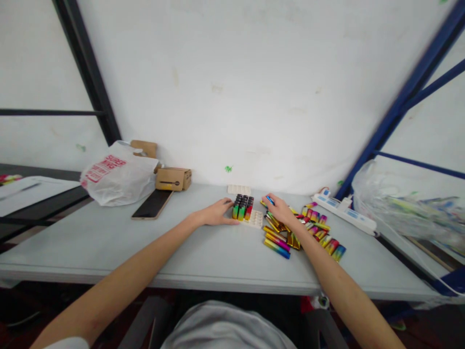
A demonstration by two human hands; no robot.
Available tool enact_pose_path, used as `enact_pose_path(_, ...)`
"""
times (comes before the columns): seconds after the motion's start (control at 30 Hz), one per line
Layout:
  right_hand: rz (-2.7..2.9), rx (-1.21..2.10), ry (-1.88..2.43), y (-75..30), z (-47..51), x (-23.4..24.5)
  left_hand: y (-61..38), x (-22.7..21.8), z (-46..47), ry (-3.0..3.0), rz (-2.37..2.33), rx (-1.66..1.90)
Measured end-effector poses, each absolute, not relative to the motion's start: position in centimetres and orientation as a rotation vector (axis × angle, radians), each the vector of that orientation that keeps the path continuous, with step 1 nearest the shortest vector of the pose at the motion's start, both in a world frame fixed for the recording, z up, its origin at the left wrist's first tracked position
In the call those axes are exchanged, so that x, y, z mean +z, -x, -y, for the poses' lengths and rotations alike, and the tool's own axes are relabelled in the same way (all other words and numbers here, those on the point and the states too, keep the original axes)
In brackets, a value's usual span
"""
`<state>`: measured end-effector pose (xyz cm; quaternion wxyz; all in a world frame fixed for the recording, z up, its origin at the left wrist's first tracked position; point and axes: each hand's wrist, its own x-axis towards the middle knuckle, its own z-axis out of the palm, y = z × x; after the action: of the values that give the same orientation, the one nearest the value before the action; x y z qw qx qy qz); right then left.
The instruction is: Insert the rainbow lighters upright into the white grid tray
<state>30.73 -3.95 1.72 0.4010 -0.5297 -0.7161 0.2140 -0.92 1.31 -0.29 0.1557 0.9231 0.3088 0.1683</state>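
Note:
My left hand (218,213) is at the left end of a white tray (257,219) with rows of round hollows. Its thumb lies along the front edge and its fingers lie behind, gripping that end. Several shiny tubes (241,210) with black tops and green, yellow or red sides stand upright close together in the tray. My right hand (279,209), to the right of the tray, pinches a small blue tube (270,199) between thumb and fingers. Under and beside that hand lies a loose heap of shiny multicoloured tubes (277,247), partly hidden by my forearm.
A second white tray (239,189) lies behind, near the wall. To the left are a phone (152,204), a cardboard box (173,179) and a white plastic bag (118,174). A power strip (345,213) and a clear bag (403,208) are to the right.

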Motion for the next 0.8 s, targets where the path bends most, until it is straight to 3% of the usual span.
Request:
enact_pose_path(0.17,1.873,0.237,1.508,-29.6,4.0,1.9,0.9,-0.3,-1.3,-2.63,-0.896,0.454)
enact_pose_path(0.8,1.873,0.187,1.502,-28.4,4.6,2.1,0.9,-0.3,-1.3,-2.61,-0.867,0.507)
